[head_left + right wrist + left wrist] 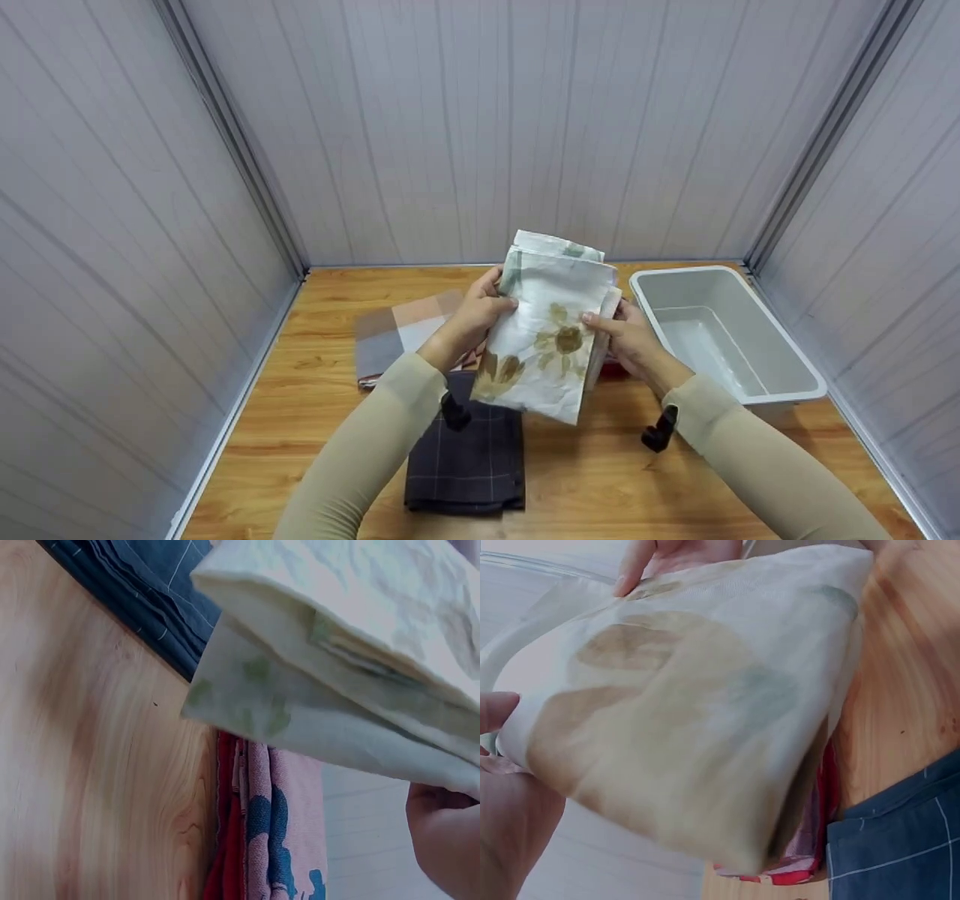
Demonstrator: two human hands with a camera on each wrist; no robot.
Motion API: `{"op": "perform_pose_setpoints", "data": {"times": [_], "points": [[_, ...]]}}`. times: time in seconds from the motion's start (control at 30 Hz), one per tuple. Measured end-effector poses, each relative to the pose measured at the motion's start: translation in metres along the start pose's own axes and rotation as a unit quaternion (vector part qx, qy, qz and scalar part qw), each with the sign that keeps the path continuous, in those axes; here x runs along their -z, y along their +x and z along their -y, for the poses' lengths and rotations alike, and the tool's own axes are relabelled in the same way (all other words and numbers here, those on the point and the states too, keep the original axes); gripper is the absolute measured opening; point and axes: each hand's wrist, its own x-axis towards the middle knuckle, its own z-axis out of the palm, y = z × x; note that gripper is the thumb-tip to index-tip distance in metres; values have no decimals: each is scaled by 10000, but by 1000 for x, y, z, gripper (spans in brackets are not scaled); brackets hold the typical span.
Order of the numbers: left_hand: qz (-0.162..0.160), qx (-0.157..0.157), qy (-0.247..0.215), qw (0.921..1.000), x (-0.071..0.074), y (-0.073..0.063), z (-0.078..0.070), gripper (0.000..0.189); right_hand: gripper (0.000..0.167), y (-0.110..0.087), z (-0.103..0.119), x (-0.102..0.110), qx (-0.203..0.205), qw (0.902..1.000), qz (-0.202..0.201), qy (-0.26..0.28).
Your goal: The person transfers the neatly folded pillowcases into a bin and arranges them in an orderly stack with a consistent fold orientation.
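Both hands hold up a folded white cloth (555, 322) with brown flowers, its layers slightly out of line at the top. My left hand (476, 311) grips the left edge, thumb on the front face. On the right edge my right hand (634, 337) pinches the layers, thumb also in front. Up close in the left wrist view the folded cloth (682, 705) shows a thick rounded fold. Its loose layers (345, 705) hang apart in the right wrist view. Below it lies a dark checked cloth (469, 465), folded flat on the table.
A grey plastic bin (682, 271) stands at the right. Behind my left hand lies a folded plaid cloth (409, 330) in grey, white and orange. A folded red and pink cloth (262, 832) is mostly hidden under the held one. Panel walls (480, 135) enclose the wooden table (315, 420).
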Motion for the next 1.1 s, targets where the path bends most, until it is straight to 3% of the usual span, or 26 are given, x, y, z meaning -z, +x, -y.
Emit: {"op": "perform_pose_setpoints", "data": {"times": [0.17,0.37,0.63,0.73,0.93,1.1], "points": [[-182,310,25,9994,-2,-1,8,67,61,0,1,0,-54,9977,-432,-520],[-432,612,118,9971,-3,-2,18,63,63,-2,6,1,49,9940,-788,-753],[-346,783,128,9962,-3,-4,31,61,66,-3,19,4,145,9875,-1037,-1174],[-281,917,17,9954,-3,-5,36,70,62,-4,24,7,181,9849,-1078,-1342],[-92,1470,-257,9888,-5,-10,44,102,51,-6,34,11,228,9845,-1079,-1364],[-65,1617,-301,9864,-8,-12,51,99,47,-6,43,15,263,9829,-1117,-1443]]}}
